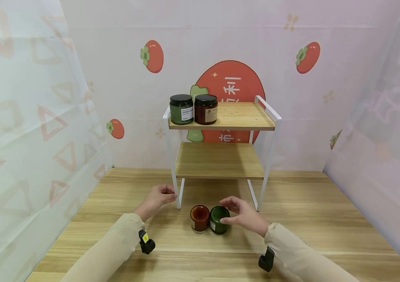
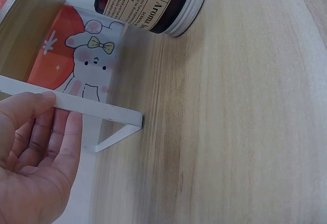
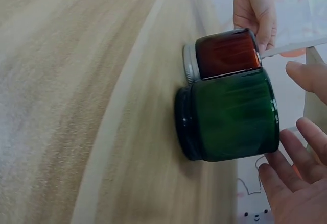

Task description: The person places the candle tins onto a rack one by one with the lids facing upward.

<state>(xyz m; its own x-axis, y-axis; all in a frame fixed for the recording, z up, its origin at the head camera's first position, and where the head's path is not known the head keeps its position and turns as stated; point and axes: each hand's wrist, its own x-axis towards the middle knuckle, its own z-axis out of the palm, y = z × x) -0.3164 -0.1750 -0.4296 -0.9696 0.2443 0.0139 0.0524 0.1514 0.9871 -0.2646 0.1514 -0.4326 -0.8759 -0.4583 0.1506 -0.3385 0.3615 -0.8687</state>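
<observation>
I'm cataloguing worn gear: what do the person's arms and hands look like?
The left sleeve and right sleeve are cream with gathered cuffs. The left hand and right hand are bare. The left wrist device is black with a yellow marking; the right wrist device is black.

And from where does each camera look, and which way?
Head: on the head, facing forward and down at the rack; left hand, right hand and sleeves show.
Left wrist: on that wrist, facing the rack leg the left hand pinches.
Right wrist: on that wrist, facing the lower green jar; right hand near, left hand beyond.
Wrist views share the lower red jar.
</observation>
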